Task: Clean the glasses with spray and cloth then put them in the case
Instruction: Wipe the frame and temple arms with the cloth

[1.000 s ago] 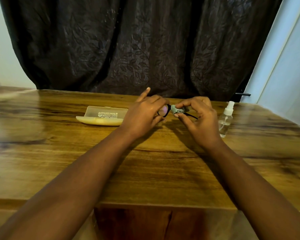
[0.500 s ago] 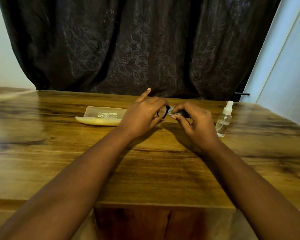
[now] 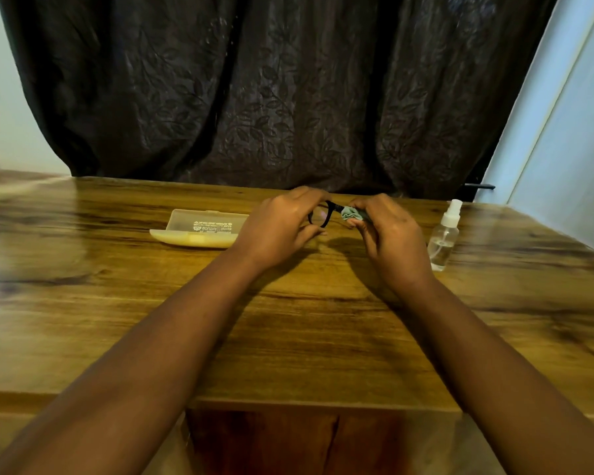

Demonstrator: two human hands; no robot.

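Black plastic-framed glasses, held just above the far middle of the wood-grain brown bench, between both hands; one lens and its rim visible, the rest hidden behind the hands. Left hand: fingers curled round the left side of the frame, gripping it from above with the thumb beneath. Right hand: fingers pinching a small crumpled pale grey-green cloth against the right part of the frame, close to the bridge; exact contact with the lens not discernible. Translucent cream-yellow rectangular plastic case, lying on the bench to the left of the left hand, lid open and laid back flat, printed lettering on the lid, too small to read; near the hand but apart from it. Small clear plastic spray bottle with white nozzle, standing upright on the bench just beside the right hand, on its right; a little clear liquid visible inside. Dark brown curtain with embossed leaf pattern, hanging behind the far edge of the bench. Pale walls at either side. Both bare forearms extended across the bench from the near edge.
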